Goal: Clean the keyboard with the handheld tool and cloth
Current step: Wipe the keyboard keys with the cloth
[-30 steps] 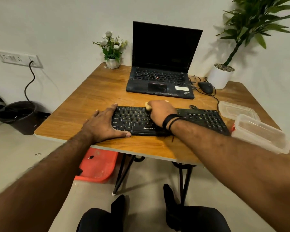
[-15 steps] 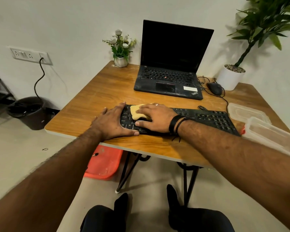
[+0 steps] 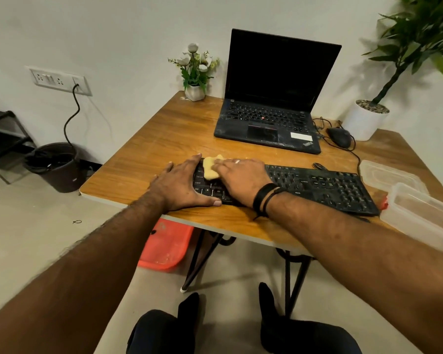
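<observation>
A wooden table (image 3: 164, 139) fills the middle of the view, set against a white wall (image 3: 113, 26). At its far side an open black laptop (image 3: 274, 98) stands with a dark screen. A tall leafy plant (image 3: 420, 42) rises from a white pot (image 3: 363, 121) at the far right corner. Along the near edge lies a black keyboard (image 3: 325, 186), long side parallel to the table edge. Two clear plastic boxes (image 3: 425, 213) sit at the right, one touching the keyboard's right end. Under the table a red tub (image 3: 164, 249) rests on the floor, and a dark bin (image 3: 59, 167) stands by the wall on the left.

The left hand (image 3: 182, 185) lies flat at the keyboard's left end, fingers straight and slightly spread, thumb along the near edge. The right hand (image 3: 241, 178) presses a yellow cloth (image 3: 210, 167) onto the upper left keys; its fingers lie fairly straight and close together over the cloth, and the hand wears black bands at the wrist. A small pot of white flowers (image 3: 195, 72) stands left of the laptop, and a black mouse (image 3: 339, 137) sits to its right, near the white pot
</observation>
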